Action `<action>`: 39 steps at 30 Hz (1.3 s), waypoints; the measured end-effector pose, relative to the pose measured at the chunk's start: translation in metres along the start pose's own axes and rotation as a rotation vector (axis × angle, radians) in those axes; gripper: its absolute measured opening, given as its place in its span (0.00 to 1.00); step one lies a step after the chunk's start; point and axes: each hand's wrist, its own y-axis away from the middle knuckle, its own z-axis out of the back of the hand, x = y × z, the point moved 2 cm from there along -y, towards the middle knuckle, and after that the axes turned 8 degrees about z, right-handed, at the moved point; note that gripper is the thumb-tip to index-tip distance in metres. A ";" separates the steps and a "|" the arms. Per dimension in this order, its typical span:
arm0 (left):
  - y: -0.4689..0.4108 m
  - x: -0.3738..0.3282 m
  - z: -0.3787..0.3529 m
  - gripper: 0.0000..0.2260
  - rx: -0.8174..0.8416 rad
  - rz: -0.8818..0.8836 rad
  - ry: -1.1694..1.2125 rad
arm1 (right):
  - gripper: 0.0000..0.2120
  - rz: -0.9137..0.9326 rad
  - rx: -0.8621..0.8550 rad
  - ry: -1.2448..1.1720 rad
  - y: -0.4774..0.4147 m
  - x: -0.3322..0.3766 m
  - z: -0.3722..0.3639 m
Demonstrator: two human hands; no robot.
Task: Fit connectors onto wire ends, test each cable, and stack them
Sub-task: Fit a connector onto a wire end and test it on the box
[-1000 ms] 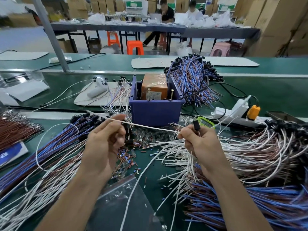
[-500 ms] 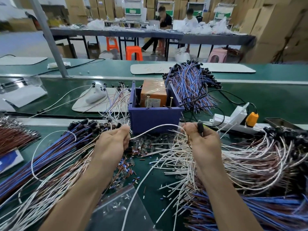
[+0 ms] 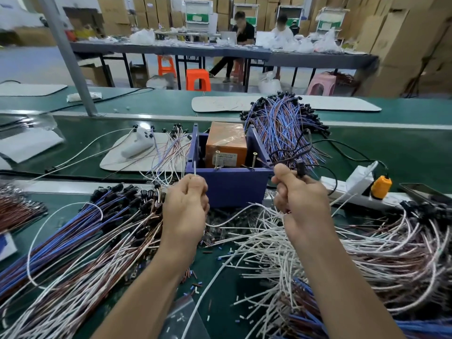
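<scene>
A workshop lined with cardboard cartons lies behind a long green table [image 3: 403, 155] strewn with cables. At twelve o'clock from the hands stands a blue box [image 3: 230, 184] holding an orange carton [image 3: 226, 145], and a bundle of blue and brown leads [image 3: 281, 128] rests against the box at one o'clock. The left hand [image 3: 186, 206] is raised just in front of the box's left corner, its fingers curled, pinching one end of a white wire [image 3: 221, 225] whose tip stands up above the knuckles. The wire sags in a loop between the two hands and runs to the right hand [image 3: 300, 199], which is level with the box's right corner. That hand's fingers are clenched round a black connector [image 3: 300, 167] poking out above the fist; how the wire sits inside the fist is hidden. A stack of finished cables [image 3: 73, 241] with black ends fans out at nine o'clock. A heap of loose white wires [image 3: 281, 250] spreads from three to five o'clock, under the right forearm. A white power strip [image 3: 352, 182] with an orange plug [image 3: 380, 188] lies at two o'clock. A clear plastic bag [image 3: 181, 321] lies at six o'clock between the forearms.
</scene>
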 end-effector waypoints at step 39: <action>-0.021 0.011 -0.006 0.11 -0.034 0.013 -0.031 | 0.12 0.290 -0.028 0.213 -0.003 -0.020 0.007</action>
